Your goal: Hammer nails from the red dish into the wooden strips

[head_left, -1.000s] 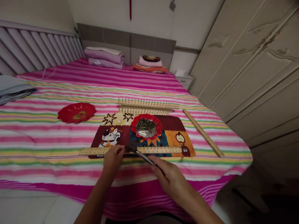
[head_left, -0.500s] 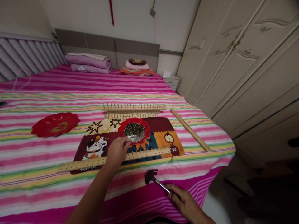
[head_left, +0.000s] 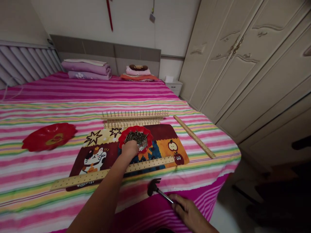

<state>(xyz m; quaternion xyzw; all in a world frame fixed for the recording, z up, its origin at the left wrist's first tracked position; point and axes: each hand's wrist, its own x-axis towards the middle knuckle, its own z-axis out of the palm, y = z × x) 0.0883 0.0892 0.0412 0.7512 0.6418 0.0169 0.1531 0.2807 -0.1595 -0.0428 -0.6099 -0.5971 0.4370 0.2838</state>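
My left hand [head_left: 130, 149] reaches into a red scalloped bowl [head_left: 150, 133] of loose nails [head_left: 139, 136]; its fingertips are hidden among them. Under my left forearm lies a long wooden strip [head_left: 92, 176] with rows of holes, and nails stand in its right part. The strip crosses a patterned mat [head_left: 161, 131] with a cat and apple print. In my right hand [head_left: 186, 207] is a claw hammer [head_left: 153, 187], gripped by its handle, the head resting near the bed's front edge.
Behind the bowl are wooden strips [head_left: 134, 116] full of upright nails. Another wooden strip [head_left: 194, 136] lies at the right, and a red scalloped tray [head_left: 50, 136] at the left. Folded bedding [head_left: 87, 71] is by the headboard; a wardrobe [head_left: 218, 64] stands at the right.
My left hand has moved from the bowl's near rim in over the nails. The right hand still holds the hammer in place. The view has shifted slightly.
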